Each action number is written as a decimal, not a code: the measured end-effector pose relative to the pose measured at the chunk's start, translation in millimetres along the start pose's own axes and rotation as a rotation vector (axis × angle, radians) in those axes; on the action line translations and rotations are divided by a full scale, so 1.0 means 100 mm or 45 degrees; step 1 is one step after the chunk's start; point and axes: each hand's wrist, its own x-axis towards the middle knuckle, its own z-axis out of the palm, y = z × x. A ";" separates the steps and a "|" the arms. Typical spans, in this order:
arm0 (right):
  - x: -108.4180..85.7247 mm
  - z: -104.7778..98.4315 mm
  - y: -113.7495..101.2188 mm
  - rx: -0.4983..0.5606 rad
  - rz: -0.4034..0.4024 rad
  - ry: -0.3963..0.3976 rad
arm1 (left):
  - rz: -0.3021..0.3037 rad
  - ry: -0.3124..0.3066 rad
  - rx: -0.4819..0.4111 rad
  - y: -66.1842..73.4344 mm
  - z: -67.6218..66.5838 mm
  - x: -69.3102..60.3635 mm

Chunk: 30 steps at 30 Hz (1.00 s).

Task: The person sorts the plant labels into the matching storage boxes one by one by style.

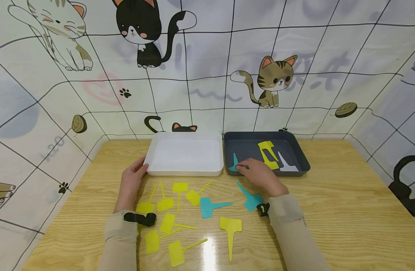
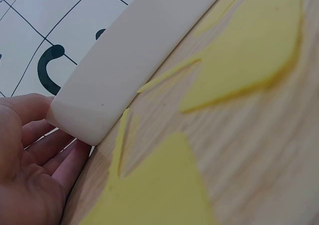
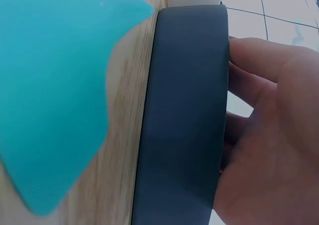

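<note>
A white tray (image 1: pixel 185 154) stands at the back of the table, and my left hand (image 1: pixel 132 180) holds its front left corner, thumb at the rim. Beside it is a dark grey tray (image 1: pixel 304 167). My right hand (image 1: pixel 260 175) reaches over that tray's front wall, its fingertips on a blue T-shaped plant label (image 1: pixel 235 160) at the left end. The fingertips are partly hidden behind the wall in the right wrist view. Yellow plant labels (image 1: pixel 271 164) and a white plant label (image 1: pixel 287 163) also lie in the dark tray.
Several yellow plant labels (image 1: pixel 165 204) are scattered on the wooden table (image 1: pixel 346 210) before the white tray. One blue label (image 1: pixel 207 207) lies mid-table and another blue label (image 1: pixel 252 201) near my right wrist. A larger yellow label (image 1: pixel 231 226) lies closer. A cat-print curtain (image 1: pixel 207 75) hangs behind.
</note>
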 end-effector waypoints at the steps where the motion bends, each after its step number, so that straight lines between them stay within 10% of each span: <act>1: 0.00 0.00 0.00 0.004 -0.001 -0.003 | -0.004 0.000 -0.001 0.00 0.00 0.00; 30: -0.08 -0.17 0.01 0.135 0.002 0.087 | -0.013 0.014 0.014 -0.02 0.00 0.00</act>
